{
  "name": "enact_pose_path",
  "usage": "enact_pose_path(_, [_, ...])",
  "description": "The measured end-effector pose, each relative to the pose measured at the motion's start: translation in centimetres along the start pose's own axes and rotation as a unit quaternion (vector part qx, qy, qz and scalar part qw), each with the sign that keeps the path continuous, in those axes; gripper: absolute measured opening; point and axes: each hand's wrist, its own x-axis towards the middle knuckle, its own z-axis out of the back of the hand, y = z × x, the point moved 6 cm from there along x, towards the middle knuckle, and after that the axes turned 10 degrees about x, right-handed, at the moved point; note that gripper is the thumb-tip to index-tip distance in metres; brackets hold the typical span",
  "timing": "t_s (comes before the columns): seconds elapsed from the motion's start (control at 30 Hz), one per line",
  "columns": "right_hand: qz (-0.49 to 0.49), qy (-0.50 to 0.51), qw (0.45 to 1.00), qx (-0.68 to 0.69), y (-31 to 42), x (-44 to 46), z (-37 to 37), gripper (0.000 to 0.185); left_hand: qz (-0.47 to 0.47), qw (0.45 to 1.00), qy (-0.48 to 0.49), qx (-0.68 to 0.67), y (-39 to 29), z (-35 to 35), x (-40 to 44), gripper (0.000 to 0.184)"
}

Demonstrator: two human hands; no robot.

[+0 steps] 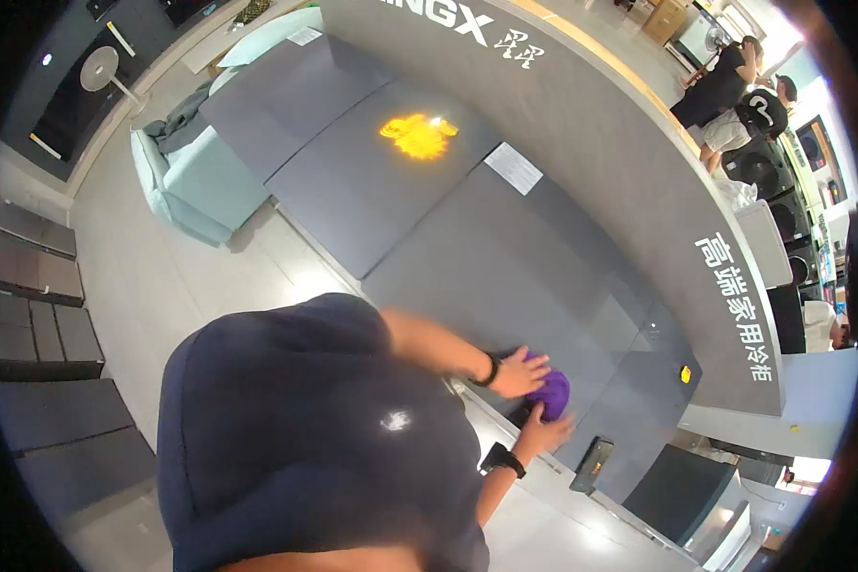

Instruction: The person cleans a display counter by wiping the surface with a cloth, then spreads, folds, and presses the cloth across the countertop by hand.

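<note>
In the head view, a long grey desk (505, 272) with seams across its top runs along a raised panel (596, 157) with white lettering, which stands at its far edge. Near the desk's near edge, toward the right end, is a soft-looking purple item (556, 391), and both of the person's hands are at it. The left hand (520, 375), with a dark band at the wrist, lies against its left side, fingers stretched out and spread. The right hand (545, 436), below a black watch (500, 460), touches the side nearer the right end, thumb raised; its fingers are blurred, so I cannot tell whether they pinch the material.

A dark oblong device (592, 464) lies at the near edge, between the right hand and the near right corner. A small yellow object (685, 375) sits by the far right corner. A white sheet (514, 169) lies along the far edge, and a bright yellow item (419, 135) with a jagged outline rests farther toward the left end. Another white paper (303, 36) is at the far left corner. Off the near edge, by the left end, stands a pale armchair (195, 186) with dark fabric over it. Beyond the panel are two people (725, 81).
</note>
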Motion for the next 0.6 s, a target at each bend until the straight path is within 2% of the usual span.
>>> enact_pose_path(0.1, [-0.116,-0.018,0.991,-0.071,-7.3,3.1,1.6,0.099,-0.010,0.999,0.042,-0.029,-4.1,-0.5,6.3,0.048])
enact_pose_path(0.23, [-0.150,0.048,0.987,-0.035,-9.2,5.4,4.0,0.102,-0.011,0.998,0.062,-0.013,-6.3,-0.1,7.7,0.046])
enact_pose_path(0.33, [-0.121,0.045,0.988,-0.085,-7.2,5.4,4.5,0.097,-0.016,0.998,0.039,-0.047,-5.1,-0.1,6.4,0.046])
enact_pose_path(0.37, [-0.073,0.047,0.995,-0.056,-5.9,5.1,3.7,0.093,-0.009,1.000,0.004,-0.016,-4.7,-0.1,5.6,0.045])
enact_pose_path(0.43, [0.025,0.048,0.999,-0.001,-3.4,3.7,2.5,0.085,-0.016,0.999,0.033,-0.038,-2.9,-0.5,3.5,0.048])
enact_pose_path(0.47, [0.060,0.013,0.998,-0.003,-0.3,2.2,2.0,0.076,-0.015,0.998,0.040,-0.051,-1.9,-0.2,2.5,0.050])
enact_pose_path(0.53, [0.149,-0.012,0.986,0.078,3.1,0.0,-0.5,0.073,0.019,0.998,0.005,-0.053,1.1,0.1,-1.1,0.049])
enact_pose_path(0.6, [0.199,0.003,0.978,0.056,7.5,-1.2,-1.7,0.069,0.052,0.999,-0.004,-0.016,4.7,0.7,-5.3,0.048])
